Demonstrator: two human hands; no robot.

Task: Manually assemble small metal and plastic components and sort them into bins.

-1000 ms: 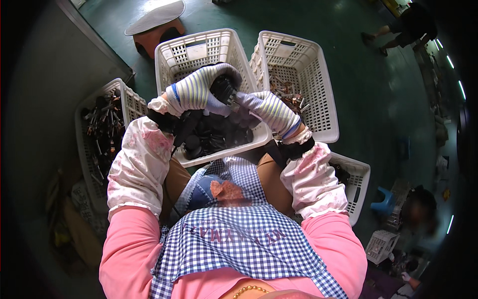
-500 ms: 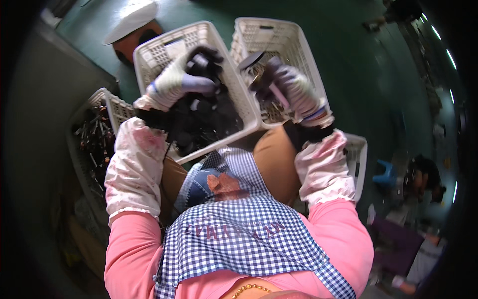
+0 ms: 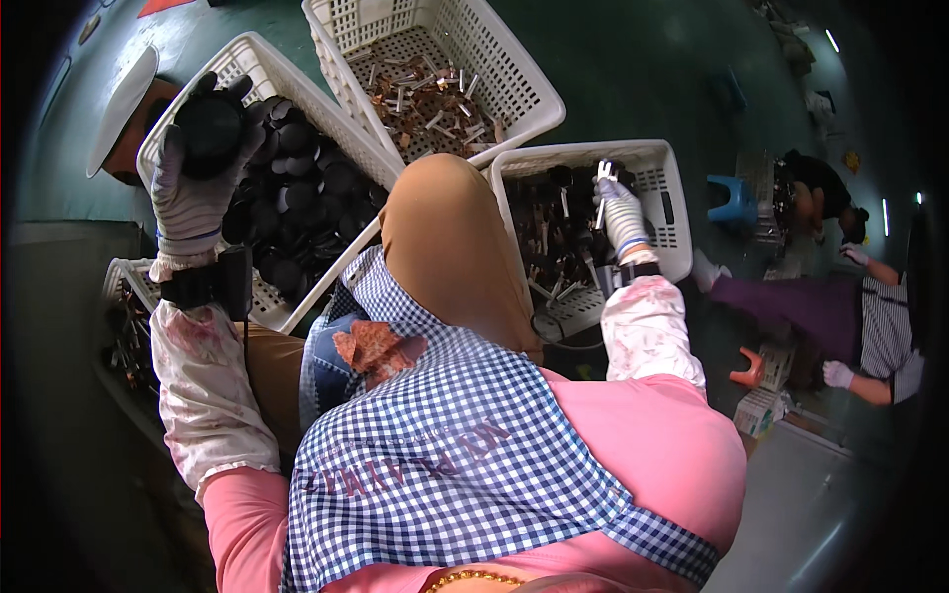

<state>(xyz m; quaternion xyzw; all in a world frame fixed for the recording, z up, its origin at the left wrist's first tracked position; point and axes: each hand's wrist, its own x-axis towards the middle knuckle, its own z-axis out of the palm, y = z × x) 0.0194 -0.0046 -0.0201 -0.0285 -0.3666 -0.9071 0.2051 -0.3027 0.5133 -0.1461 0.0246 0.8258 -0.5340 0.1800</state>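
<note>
L hand, gloved, is at the left edge of the left bskt, fingers spread part-open & hooked round the rim of a black disc. More black discs fill that bskt. R hand, also gloved, is over the right bskt, fingers bunched mostly closed; a silvery piece shows at the fingertips, can't tell if gripped. Dark & silvery parts lie in that bskt, left of the hand. Far bskt, approx mid, has small copper/silver bits. Blue stool off to the right.
</note>
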